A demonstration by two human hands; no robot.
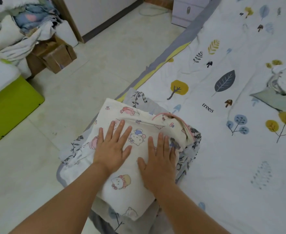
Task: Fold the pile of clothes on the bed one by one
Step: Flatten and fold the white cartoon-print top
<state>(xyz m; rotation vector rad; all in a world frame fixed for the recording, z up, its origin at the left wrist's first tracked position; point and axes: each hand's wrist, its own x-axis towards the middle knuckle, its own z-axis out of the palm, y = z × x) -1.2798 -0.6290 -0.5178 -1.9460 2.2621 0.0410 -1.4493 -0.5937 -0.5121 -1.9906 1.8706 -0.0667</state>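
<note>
Both bare forearms reach in from the lower edge, the left from about 7 o'clock and the right from about 5 o'clock, both angling toward 12. The left hand (112, 147) lies flat, palm down, fingers (120, 130) straight and spread, pointing to about 1 o'clock, thumb out toward 3. The right hand (159, 162) lies flat just beside it, a little nearer the body, fingers straight and close together, pointing to 12, thumb out toward 10. The two hands do not touch.

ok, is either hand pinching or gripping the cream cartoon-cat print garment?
No: the left hand and right hand both lie flat, fingers straight, pressing on the folded cream cartoon-cat print garment.
</note>
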